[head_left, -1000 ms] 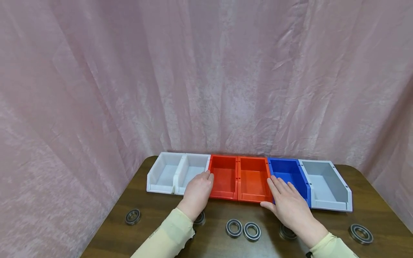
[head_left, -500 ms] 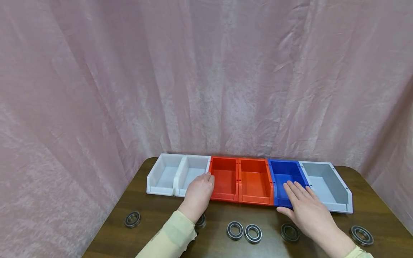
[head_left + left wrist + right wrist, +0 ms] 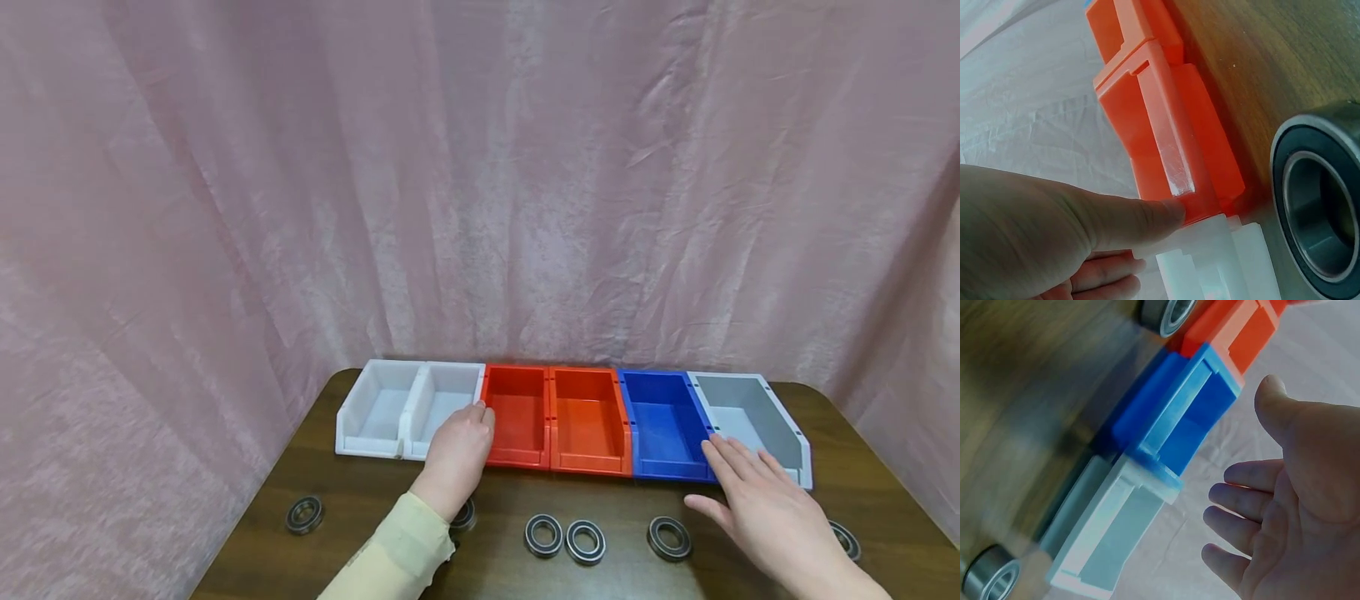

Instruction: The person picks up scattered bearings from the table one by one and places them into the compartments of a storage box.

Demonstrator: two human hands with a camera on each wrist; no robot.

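My left hand (image 3: 459,450) is at the junction of the second white storage bin (image 3: 452,385) and the red storage bin (image 3: 517,454). In the left wrist view its thumb (image 3: 1147,219) lies across the red bin's front corner, while the other fingers curl on the white side; it appears to grip the adjoining walls. My right hand (image 3: 772,508) has its fingers extended over the front border of the blue bin (image 3: 671,421) and grey bin (image 3: 738,417), holding nothing. A ball bearing (image 3: 669,537) lies left of its thumb; another bearing (image 3: 845,540) is partly hidden behind the hand.
An orange bin (image 3: 591,417) stands between red and blue, with another white bin (image 3: 382,408) at the row's left end. Before them on the wooden table (image 3: 622,579) lie a bearing (image 3: 305,514) at left, two touching or nearly so in the middle, and one partly under my left wrist.
My right hand has moved right, from the orange and blue bins to the blue and grey ones, uncovering one bearing and partly covering the rightmost. My left hand has stayed in place.
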